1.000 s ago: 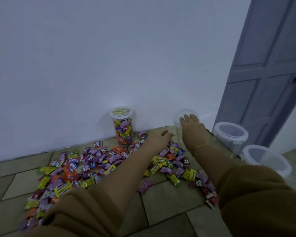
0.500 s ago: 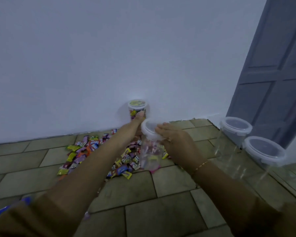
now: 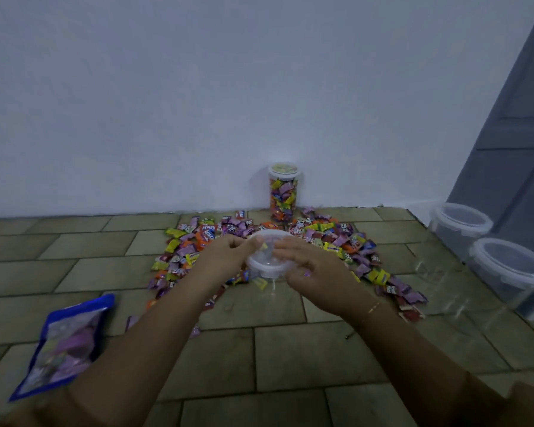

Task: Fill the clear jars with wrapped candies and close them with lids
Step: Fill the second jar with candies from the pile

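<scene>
Step in hand: judged as lid removal from the empty jar (image 3: 267, 274) so filling can start; jar stands on the floor tiles (image 3: 290, 359) at the near edge of the candy pile (image 3: 336, 241), between both hands
Left hand (image 3: 225, 257): fingers curled at the left rim of the lid (image 3: 270, 257), pinching it
Right hand (image 3: 315, 266): laid over the right side of the lid, fingers curved onto its top; grip narrow, on the lid
Method: steady the jar wall with one hand; lift the lid edge evenly, not from one side only; clear jar is light and likely to tip or skid; set lid close by, off the wrappers
Filled jar (image 3: 283, 192): against the wall behind the pile; packed with wrapped candies; lid on
Spare jars: lidded jar (image 3: 458, 226) and second lidded jar (image 3: 509, 269) on the right near the door (image 3: 518, 134); both look empty
Blue pouch (image 3: 65, 343): lying near left; contents blurred
</scene>
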Action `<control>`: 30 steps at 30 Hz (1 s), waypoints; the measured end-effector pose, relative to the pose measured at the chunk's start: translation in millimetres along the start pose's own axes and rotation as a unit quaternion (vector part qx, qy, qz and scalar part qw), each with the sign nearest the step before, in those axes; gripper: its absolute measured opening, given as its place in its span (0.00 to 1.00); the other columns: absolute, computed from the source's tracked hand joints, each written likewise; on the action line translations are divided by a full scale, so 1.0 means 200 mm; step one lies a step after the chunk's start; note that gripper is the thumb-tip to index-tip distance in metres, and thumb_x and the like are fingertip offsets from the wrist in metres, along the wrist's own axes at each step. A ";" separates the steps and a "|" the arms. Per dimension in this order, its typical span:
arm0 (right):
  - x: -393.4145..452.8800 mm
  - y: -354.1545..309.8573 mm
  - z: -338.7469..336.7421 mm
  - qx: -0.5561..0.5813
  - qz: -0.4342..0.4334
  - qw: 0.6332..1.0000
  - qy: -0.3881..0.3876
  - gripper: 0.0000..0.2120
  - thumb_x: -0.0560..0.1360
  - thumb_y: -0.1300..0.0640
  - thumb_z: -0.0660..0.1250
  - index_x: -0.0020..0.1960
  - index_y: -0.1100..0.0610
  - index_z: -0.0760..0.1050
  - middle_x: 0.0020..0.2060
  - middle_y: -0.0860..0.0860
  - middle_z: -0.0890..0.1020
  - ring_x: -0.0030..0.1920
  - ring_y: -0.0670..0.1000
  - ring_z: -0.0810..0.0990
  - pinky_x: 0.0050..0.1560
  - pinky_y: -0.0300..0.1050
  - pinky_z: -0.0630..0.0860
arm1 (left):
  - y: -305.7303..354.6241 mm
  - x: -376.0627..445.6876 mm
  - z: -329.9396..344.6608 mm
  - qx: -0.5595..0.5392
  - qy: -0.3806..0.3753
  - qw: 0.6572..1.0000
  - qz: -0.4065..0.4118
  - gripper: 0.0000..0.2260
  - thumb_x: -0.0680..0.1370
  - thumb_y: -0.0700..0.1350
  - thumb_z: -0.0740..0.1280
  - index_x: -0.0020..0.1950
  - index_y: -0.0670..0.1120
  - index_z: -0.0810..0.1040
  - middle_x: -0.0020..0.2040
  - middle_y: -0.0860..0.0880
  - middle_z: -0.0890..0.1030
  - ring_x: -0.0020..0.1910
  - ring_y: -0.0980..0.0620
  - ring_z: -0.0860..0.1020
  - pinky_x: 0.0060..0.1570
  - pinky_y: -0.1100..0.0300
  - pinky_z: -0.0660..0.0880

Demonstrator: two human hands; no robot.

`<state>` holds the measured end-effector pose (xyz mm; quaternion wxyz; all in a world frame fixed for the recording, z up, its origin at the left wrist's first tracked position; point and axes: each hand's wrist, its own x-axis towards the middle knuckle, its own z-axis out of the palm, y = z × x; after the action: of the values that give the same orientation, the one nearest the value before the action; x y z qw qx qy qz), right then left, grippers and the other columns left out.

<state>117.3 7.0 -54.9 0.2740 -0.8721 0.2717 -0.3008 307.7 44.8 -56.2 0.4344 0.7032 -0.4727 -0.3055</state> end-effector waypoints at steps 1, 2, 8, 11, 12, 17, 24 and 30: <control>0.00 -0.01 0.00 0.045 0.030 0.998 0.013 0.18 0.73 0.54 0.64 0.63 0.55 0.76 0.65 0.46 0.73 0.66 0.40 0.67 0.67 0.34 0.64 | 0.00 -0.02 -0.01 0.015 0.007 1.000 0.002 0.25 0.74 0.62 0.65 0.41 0.38 0.77 0.38 0.40 0.79 0.36 0.45 0.75 0.41 0.55 0.73; 0.01 -0.01 0.01 0.079 0.062 0.994 0.038 0.17 0.75 0.54 0.66 0.64 0.54 0.75 0.66 0.46 0.71 0.66 0.40 0.66 0.65 0.32 0.65 | 0.00 -0.04 -0.01 0.026 0.011 1.000 0.000 0.25 0.74 0.63 0.65 0.40 0.39 0.76 0.38 0.40 0.78 0.35 0.45 0.74 0.41 0.55 0.72; 0.02 0.00 0.14 0.239 0.220 0.941 0.093 0.29 0.74 0.45 0.68 0.70 0.53 0.64 0.62 0.49 0.73 0.61 0.49 0.74 0.60 0.46 0.74 | -0.02 -0.11 0.03 0.004 0.065 0.998 -0.017 0.21 0.73 0.63 0.64 0.39 0.44 0.70 0.39 0.44 0.77 0.36 0.49 0.74 0.39 0.55 0.71; 0.02 0.00 0.18 0.217 0.309 0.916 0.133 0.23 0.72 0.39 0.64 0.52 0.58 0.70 0.43 0.53 0.75 0.42 0.50 0.75 0.41 0.49 0.75 | -0.04 -0.13 0.05 -0.005 0.105 0.994 -0.021 0.24 0.70 0.67 0.65 0.36 0.45 0.68 0.36 0.44 0.74 0.33 0.49 0.71 0.34 0.55 0.67; 0.02 -0.01 0.19 0.217 0.313 0.916 0.125 0.23 0.72 0.37 0.63 0.45 0.59 0.70 0.38 0.55 0.72 0.37 0.51 0.73 0.36 0.48 0.72 | -0.05 -0.13 0.05 -0.010 0.114 0.993 -0.023 0.25 0.69 0.68 0.65 0.36 0.45 0.68 0.35 0.44 0.74 0.32 0.49 0.70 0.33 0.55 0.66; 0.03 -0.06 0.22 0.257 0.295 0.909 0.143 0.22 0.78 0.43 0.58 0.33 0.59 0.67 0.29 0.55 0.69 0.27 0.50 0.69 0.23 0.36 0.64 | -0.07 -0.15 0.07 -0.011 0.139 0.990 -0.021 0.35 0.59 0.77 0.61 0.34 0.44 0.70 0.34 0.44 0.75 0.30 0.49 0.68 0.33 0.54 0.64; 0.03 -0.06 0.25 0.248 0.269 0.916 0.165 0.24 0.78 0.44 0.57 0.29 0.57 0.64 0.26 0.54 0.67 0.30 0.53 0.66 0.34 0.46 0.63 | -0.05 -0.15 0.06 -0.038 0.126 0.991 -0.031 0.36 0.55 0.78 0.62 0.39 0.45 0.68 0.39 0.39 0.78 0.33 0.48 0.72 0.34 0.54 0.68; 0.04 -0.05 0.25 0.302 0.269 0.898 0.171 0.20 0.79 0.48 0.60 0.31 0.56 0.66 0.26 0.52 0.65 0.27 0.49 0.62 0.28 0.40 0.59 | -0.04 -0.10 0.03 -0.180 0.003 0.979 -0.097 0.23 0.70 0.58 0.71 0.56 0.45 0.72 0.52 0.47 0.78 0.47 0.53 0.77 0.43 0.60 0.72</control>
<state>158.8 23.7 -78.9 0.5438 -0.5762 0.4349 -0.4279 299.0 62.6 -64.8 0.5237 0.6572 -0.3380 -0.4237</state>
